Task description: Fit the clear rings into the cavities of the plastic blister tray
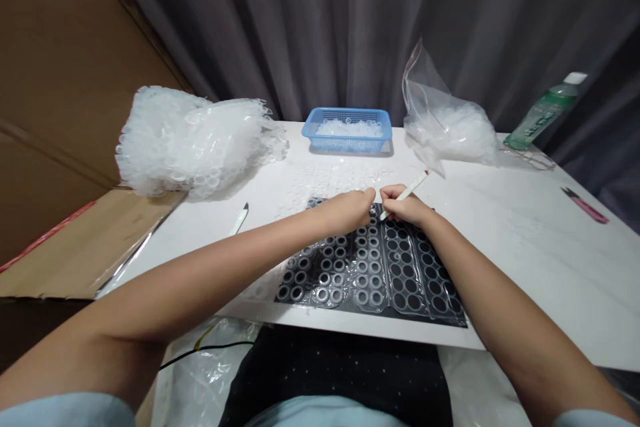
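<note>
My right hand (404, 205) is closed round a slim white pen-shaped tool (413, 187) with a red end. It slants, its lower tip pointing down at the black sheet (463, 321) on the table. Close beside it, my left hand (353, 209) is closed over the sheet's far part; what its fingers hold, if anything, is hidden. Clear plastic strips with round cells (403, 273) lie side by side on the sheet. Pale rings (363, 280) sit in cells of the left and middle strips. Cells towards the right mostly show plain black.
Loose clear pieces (327, 177) lie beyond the sheet. Behind stand a blue basket (347, 142) of small rings, a stack of clear plastic strips (185, 140) and a clear bag (450, 127). A white knife-like tool (240, 219), a green bottle (543, 113) and a pink-handled tool (587, 205) lie around.
</note>
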{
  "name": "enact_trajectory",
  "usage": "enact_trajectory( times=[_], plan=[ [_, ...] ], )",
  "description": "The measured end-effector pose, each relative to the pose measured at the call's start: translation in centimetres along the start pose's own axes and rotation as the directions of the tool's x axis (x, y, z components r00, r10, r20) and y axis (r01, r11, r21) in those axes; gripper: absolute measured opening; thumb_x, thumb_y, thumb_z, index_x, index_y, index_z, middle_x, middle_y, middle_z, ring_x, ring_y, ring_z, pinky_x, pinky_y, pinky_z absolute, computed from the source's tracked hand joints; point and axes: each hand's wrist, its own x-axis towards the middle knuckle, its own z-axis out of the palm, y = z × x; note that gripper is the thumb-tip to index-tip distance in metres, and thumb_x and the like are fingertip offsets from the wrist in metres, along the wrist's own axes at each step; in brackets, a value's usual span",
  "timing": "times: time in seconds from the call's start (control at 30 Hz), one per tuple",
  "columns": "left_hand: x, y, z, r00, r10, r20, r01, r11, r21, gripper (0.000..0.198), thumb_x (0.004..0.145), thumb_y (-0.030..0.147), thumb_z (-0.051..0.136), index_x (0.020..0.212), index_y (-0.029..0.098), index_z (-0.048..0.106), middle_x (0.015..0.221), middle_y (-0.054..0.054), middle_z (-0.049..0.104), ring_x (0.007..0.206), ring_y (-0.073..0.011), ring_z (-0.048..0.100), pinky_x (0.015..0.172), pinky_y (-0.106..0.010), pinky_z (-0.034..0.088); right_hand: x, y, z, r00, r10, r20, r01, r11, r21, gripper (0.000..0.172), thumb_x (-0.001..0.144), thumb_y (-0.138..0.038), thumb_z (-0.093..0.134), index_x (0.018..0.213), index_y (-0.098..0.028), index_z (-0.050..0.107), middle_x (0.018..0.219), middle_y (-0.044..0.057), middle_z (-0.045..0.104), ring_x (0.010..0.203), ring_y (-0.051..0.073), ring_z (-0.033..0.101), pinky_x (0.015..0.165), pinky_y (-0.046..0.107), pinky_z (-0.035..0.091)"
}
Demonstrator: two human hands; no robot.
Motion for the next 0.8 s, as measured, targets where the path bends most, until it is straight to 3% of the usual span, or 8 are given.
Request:
enact_trajectory(
  times=[0.1, 0.27, 0.47, 0.6, 0.73, 0.8],
  plan=[
    [-0.1, 0.2, -0.2, 0.999, 0.035, 0.033, -0.034, 0.999, -0.034, 0.033, 0.083, 0.021, 0.048, 0.114, 0.012, 0.049, 0.083, -0.013, 0.066, 0.07, -0.0232, 0.061, 0.057, -0.03, 0.04, 0.0, 0.1, 0.0, 1.0, -0.005, 0.019, 0.005, 1.0, -0.024, 0.01, 0.06, -0.019, 0.043, 0.054, -0.021, 0.036, 0.043, -0.005, 0.043, 0.039, 0.01, 0.039, 0.039, 0.021, 0.024],
    [0.3, 0.6, 0.5, 0.991, 0.079, 0.106, -0.081, 0.997, 0.008, 0.025, 0.09, 0.026, 0.041, 0.096, 0.015, 0.063, 0.078, -0.011, 0.066, 0.071, -0.0215, 0.062, 0.064, -0.031, 0.044, -0.1, -1.0, -0.2, 0.997, -0.016, 0.072, 0.025, 0.992, -0.12, 0.015, 0.061, -0.017, 0.046, 0.053, -0.02, 0.034, 0.044, -0.006, 0.04, 0.043, 0.008, 0.037, 0.041, 0.021, 0.022],
    [0.8, 0.6, 1.9, 0.999, 0.014, 0.029, -0.016, 0.999, 0.043, 0.035, 0.09, 0.03, 0.04, 0.116, 0.01, 0.054, 0.088, -0.015, 0.068, 0.073, -0.0229, 0.064, 0.063, -0.031, 0.045, -0.6, -2.4, 0.0, 0.978, 0.154, 0.138, -0.121, 0.967, -0.223, 0.012, 0.069, -0.017, 0.046, 0.063, -0.021, 0.036, 0.054, -0.003, 0.047, 0.047, 0.011, 0.046, 0.042, 0.021, 0.031],
    [0.8, 1.0, 1.7, 0.999, 0.03, 0.022, -0.031, 0.998, 0.056, 0.031, 0.088, 0.028, 0.041, 0.107, 0.011, 0.059, 0.088, -0.016, 0.069, 0.075, -0.0236, 0.064, 0.062, -0.031, 0.044, -2.1, -2.2, 0.2, 0.983, 0.158, 0.09, -0.134, 0.965, -0.223, 0.009, 0.073, -0.018, 0.044, 0.07, -0.022, 0.037, 0.058, -0.002, 0.052, 0.049, 0.011, 0.047, 0.043, 0.022, 0.03],
    [1.0, 1.1, 0.9, 0.998, 0.016, 0.061, -0.019, 0.998, 0.059, 0.026, 0.083, 0.024, 0.043, 0.091, 0.012, 0.064, 0.082, -0.015, 0.068, 0.071, -0.0229, 0.062, 0.058, -0.03, 0.042, -3.5, -1.9, 0.6, 0.997, 0.083, -0.001, -0.081, 0.972, -0.22, 0.008, 0.074, -0.016, 0.041, 0.07, -0.022, 0.037, 0.062, -0.002, 0.055, 0.055, 0.012, 0.05, 0.047, 0.021, 0.031],
    [1.1, 0.6, 0.3, 0.997, 0.018, 0.074, -0.017, 1.0, -0.013, 0.024, 0.081, 0.025, 0.044, 0.087, 0.012, 0.064, 0.079, -0.012, 0.067, 0.067, -0.02, 0.06, 0.056, -0.028, 0.04, -3.8, -1.8, 0.8, 0.998, 0.061, -0.027, -0.065, 0.974, -0.216, 0.007, 0.074, -0.017, 0.041, 0.069, -0.022, 0.038, 0.063, -0.003, 0.056, 0.058, 0.012, 0.051, 0.049, 0.021, 0.032]
  ],
)
